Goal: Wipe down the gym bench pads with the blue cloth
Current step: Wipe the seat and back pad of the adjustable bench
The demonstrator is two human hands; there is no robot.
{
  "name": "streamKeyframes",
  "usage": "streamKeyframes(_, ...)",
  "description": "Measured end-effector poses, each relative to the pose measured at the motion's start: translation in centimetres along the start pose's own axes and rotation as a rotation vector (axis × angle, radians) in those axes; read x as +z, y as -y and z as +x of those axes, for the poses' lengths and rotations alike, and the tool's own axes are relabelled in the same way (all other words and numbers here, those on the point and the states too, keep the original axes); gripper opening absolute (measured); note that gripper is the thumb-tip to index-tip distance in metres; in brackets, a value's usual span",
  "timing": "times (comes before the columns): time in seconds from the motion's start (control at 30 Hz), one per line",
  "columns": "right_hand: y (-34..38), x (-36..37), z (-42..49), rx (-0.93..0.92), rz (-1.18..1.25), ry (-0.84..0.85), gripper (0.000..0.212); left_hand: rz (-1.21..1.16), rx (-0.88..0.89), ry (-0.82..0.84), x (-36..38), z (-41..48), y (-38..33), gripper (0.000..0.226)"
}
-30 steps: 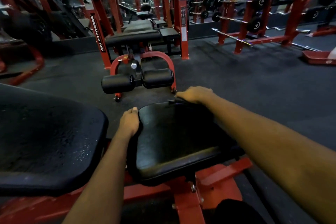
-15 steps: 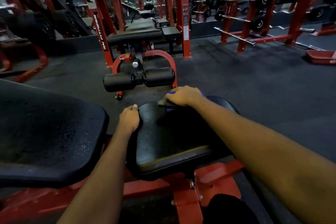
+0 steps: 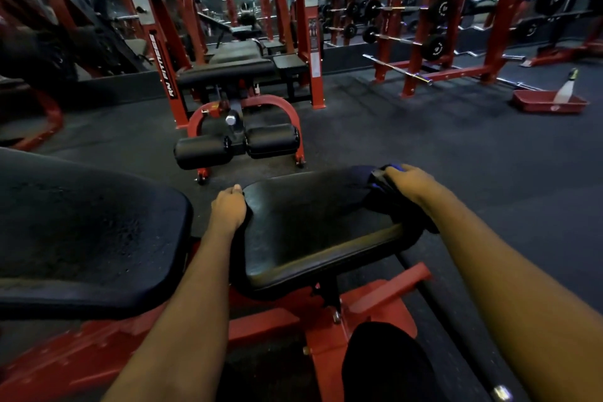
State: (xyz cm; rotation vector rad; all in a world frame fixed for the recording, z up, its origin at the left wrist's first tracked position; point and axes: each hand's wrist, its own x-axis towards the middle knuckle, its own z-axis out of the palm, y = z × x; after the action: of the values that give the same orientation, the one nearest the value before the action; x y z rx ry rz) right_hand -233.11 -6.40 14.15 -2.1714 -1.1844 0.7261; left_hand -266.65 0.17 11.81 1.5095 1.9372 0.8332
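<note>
A small black seat pad sits on a red bench frame in front of me. My left hand grips the pad's left edge, fingers curled over it. My right hand holds the blue cloth bunched against the pad's far right corner; only a dark blue fold shows beside the fingers. A larger black back pad lies to the left, its surface speckled.
Ahead stands another red bench with two black roller pads. Red racks with barbells line the back wall. A red tray with a spray bottle sits on the dark rubber floor at right.
My right hand has slid the cloth from the pad's far middle edge to its far right corner. The left hand has kept its hold on the left edge.
</note>
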Motion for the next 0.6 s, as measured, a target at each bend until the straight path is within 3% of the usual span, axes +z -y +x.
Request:
streamKeyframes(0.2, -3.5, 1.9, -7.2, 0.081, 0.159, -0.220, 0.045, 0.051, 0.016, 0.018, 0.0, -0.3, -0.1, 0.046)
streamKeyframes(0.33, -1.7, 1.3, -6.2, 0.041, 0.402, -0.181, 0.042, 0.070, 0.034, 0.032, -0.1, -0.1, 0.2, 0.047)
streamKeyframes(0.43, -1.4, 1.3, -6.5, 0.030, 0.561, -0.196, 0.018, 0.057, 0.058, 0.037, -0.2, -0.2, 0.4, 0.046)
streamKeyframes(0.6, -1.4, 5.6, -10.7, 0.018, 0.439, -0.550, 0.046, -0.050, 0.099, 0.043, -0.2, -0.2, 0.6, 0.042)
